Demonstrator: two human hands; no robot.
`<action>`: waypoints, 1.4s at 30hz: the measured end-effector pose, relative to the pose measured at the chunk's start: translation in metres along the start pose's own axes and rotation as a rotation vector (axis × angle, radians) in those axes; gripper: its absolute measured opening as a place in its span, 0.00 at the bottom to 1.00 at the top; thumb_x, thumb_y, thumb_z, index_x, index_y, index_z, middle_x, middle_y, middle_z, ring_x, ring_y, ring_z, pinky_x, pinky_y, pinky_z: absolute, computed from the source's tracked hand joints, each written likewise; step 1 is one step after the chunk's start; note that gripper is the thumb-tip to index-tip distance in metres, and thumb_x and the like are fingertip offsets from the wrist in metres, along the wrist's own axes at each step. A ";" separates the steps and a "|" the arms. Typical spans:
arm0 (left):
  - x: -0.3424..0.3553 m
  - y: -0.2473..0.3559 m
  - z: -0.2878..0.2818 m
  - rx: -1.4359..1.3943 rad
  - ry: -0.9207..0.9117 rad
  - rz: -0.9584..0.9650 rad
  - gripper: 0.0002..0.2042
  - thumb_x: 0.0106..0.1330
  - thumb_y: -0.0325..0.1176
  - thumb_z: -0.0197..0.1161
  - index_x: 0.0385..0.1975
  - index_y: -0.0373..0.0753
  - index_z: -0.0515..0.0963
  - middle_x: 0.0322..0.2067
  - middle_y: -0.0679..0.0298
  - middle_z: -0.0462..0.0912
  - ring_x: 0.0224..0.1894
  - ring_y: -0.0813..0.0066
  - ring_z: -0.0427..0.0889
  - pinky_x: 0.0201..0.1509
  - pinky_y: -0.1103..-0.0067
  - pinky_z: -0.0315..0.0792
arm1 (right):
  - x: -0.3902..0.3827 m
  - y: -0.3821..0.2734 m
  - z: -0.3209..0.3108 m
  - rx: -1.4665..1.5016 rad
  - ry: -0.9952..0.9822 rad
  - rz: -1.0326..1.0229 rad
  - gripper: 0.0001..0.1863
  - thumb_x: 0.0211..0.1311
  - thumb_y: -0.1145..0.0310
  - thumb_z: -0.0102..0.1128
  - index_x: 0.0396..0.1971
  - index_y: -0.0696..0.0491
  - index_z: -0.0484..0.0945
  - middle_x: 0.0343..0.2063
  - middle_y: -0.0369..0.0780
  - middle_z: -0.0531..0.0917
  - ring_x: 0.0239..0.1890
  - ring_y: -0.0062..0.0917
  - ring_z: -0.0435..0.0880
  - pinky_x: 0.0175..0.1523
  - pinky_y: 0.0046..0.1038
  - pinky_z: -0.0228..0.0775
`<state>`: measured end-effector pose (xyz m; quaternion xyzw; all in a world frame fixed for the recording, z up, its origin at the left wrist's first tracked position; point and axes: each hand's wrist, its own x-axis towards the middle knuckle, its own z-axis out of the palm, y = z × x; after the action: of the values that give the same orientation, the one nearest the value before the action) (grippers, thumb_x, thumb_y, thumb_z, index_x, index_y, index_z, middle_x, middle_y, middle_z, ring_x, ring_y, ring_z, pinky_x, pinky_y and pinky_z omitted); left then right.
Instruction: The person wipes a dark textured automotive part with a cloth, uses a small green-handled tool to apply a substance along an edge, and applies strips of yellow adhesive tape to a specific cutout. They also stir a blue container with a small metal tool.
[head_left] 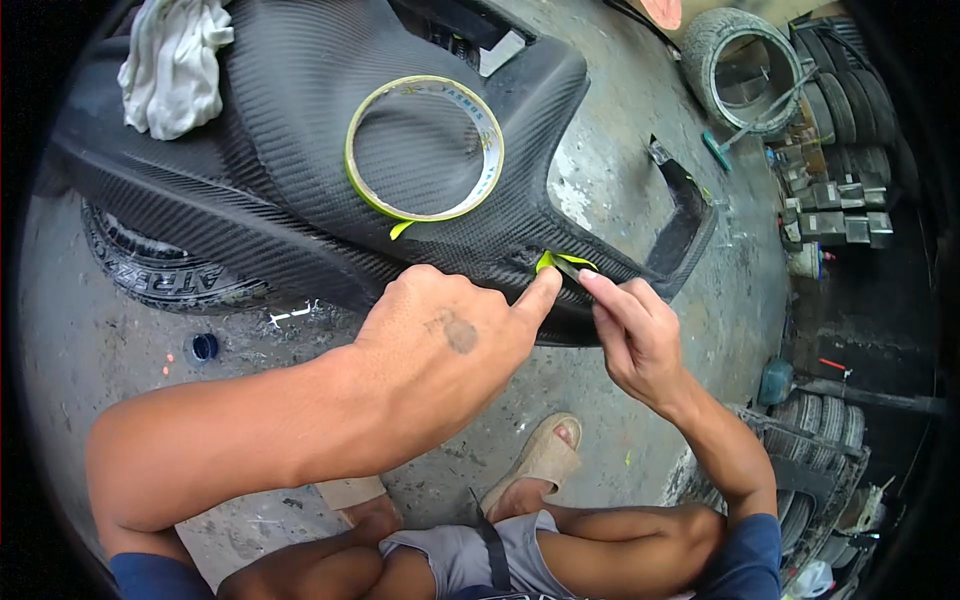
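A black carbon-fibre-patterned fairing panel [290, 110] spreads in front of me. On its near right edge sits a small piece of yellow-green tape [544, 261]. The stretched index finger of my left hand [450, 325] presses at that tape; its other fingers are mostly hidden beneath the hand. My right hand [640, 335] is closed in a pinch around a thin, dark, pointed blade [568, 267], its tip at the tape. Whether the blade has a handle is hidden by the fingers. A roll of yellow-green masking tape [352, 150] lies flat on the panel, its loose end sticking out nearest me.
A crumpled white cloth [175, 70] rests on the panel's far left. Beneath that side is a tyre [170, 265], near a small dark blue cap [203, 347] on the concrete floor [270, 420]. More tyres [830, 420] and a worn wheel-sized tyre [700, 65] stand at the right.
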<state>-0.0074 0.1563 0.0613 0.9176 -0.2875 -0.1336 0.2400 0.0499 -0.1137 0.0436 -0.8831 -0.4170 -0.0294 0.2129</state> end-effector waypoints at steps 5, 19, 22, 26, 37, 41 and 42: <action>-0.004 -0.004 0.001 -0.002 0.031 0.030 0.40 0.54 0.27 0.66 0.71 0.29 0.62 0.22 0.55 0.85 0.23 0.59 0.85 0.26 0.67 0.74 | -0.002 -0.002 0.014 0.010 0.077 0.050 0.23 0.58 0.84 0.66 0.55 0.53 0.83 0.25 0.40 0.77 0.25 0.30 0.77 0.32 0.31 0.70; -0.005 -0.012 0.007 -0.202 0.138 0.123 0.40 0.53 0.25 0.66 0.68 0.20 0.60 0.22 0.52 0.83 0.26 0.53 0.85 0.32 0.63 0.75 | -0.003 -0.027 0.022 0.103 0.131 0.251 0.15 0.65 0.81 0.64 0.51 0.56 0.83 0.30 0.41 0.81 0.30 0.28 0.77 0.37 0.28 0.70; -0.004 -0.010 0.005 -0.169 0.099 0.106 0.40 0.53 0.25 0.66 0.68 0.20 0.60 0.22 0.51 0.84 0.26 0.53 0.85 0.32 0.63 0.75 | -0.004 -0.020 0.023 0.175 0.121 0.259 0.14 0.67 0.79 0.63 0.51 0.56 0.83 0.32 0.40 0.83 0.32 0.29 0.79 0.39 0.28 0.71; -0.002 -0.008 0.005 -0.131 0.067 0.089 0.39 0.53 0.25 0.66 0.68 0.21 0.61 0.23 0.51 0.84 0.26 0.53 0.86 0.32 0.64 0.76 | 0.000 -0.012 0.004 0.244 -0.009 0.254 0.16 0.68 0.78 0.63 0.54 0.56 0.83 0.32 0.40 0.83 0.32 0.29 0.79 0.40 0.29 0.72; -0.004 -0.008 0.011 -0.111 0.135 0.113 0.38 0.55 0.26 0.64 0.68 0.22 0.61 0.22 0.53 0.85 0.26 0.55 0.86 0.32 0.65 0.76 | -0.001 -0.013 0.011 0.047 0.077 0.155 0.20 0.61 0.80 0.68 0.53 0.48 0.86 0.25 0.38 0.78 0.26 0.25 0.75 0.31 0.28 0.68; 0.000 -0.008 0.013 -0.059 0.148 0.134 0.36 0.54 0.28 0.64 0.66 0.21 0.65 0.21 0.54 0.84 0.23 0.57 0.85 0.29 0.66 0.76 | 0.006 -0.014 0.003 0.047 0.043 0.194 0.19 0.61 0.80 0.68 0.51 0.48 0.87 0.24 0.39 0.78 0.24 0.28 0.74 0.29 0.29 0.66; -0.001 -0.007 0.012 -0.029 0.120 0.132 0.36 0.55 0.28 0.63 0.66 0.19 0.65 0.22 0.54 0.84 0.23 0.58 0.85 0.28 0.67 0.76 | 0.009 -0.015 -0.001 0.053 0.026 0.208 0.18 0.61 0.79 0.68 0.51 0.48 0.87 0.24 0.40 0.78 0.24 0.28 0.73 0.29 0.30 0.65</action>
<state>-0.0091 0.1578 0.0473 0.8994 -0.3305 -0.0662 0.2784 0.0445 -0.0994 0.0516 -0.9152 -0.3208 -0.0077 0.2436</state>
